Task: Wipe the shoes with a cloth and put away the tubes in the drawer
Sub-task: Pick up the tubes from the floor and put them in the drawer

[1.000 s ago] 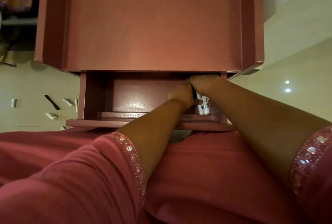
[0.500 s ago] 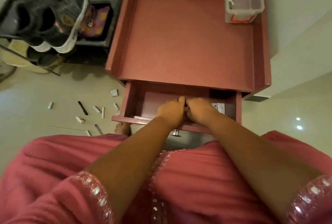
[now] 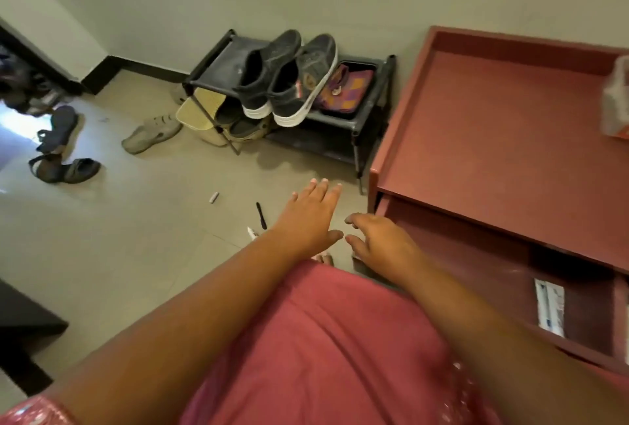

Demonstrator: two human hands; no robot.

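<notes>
My left hand (image 3: 308, 217) reaches out over the floor, fingers spread and holding nothing. My right hand (image 3: 377, 240) hovers beside it, left of the open drawer (image 3: 476, 254), fingers loosely curled and empty. White tubes (image 3: 549, 307) lie inside the drawer at its right end. On the tiles ahead of my hands lie a small white tube (image 3: 213, 197), a black tube (image 3: 261, 215) and another white one (image 3: 252, 233), partly hidden by my left wrist. Two dark sneakers (image 3: 286, 77) with white soles sit on a black shoe rack (image 3: 360, 118).
The red cabinet top (image 3: 493, 125) has a raised rim and carries a clear plastic box (image 3: 617, 97) at the right edge. Sandals (image 3: 64, 169) and a beige shoe (image 3: 149, 133) lie on the floor at left. A dark piece of furniture (image 3: 23, 332) stands bottom left.
Both hands have come out of the drawer and swung left over the floor. My view has turned left, away from the cabinet towards the shoe rack and the loose tubes.
</notes>
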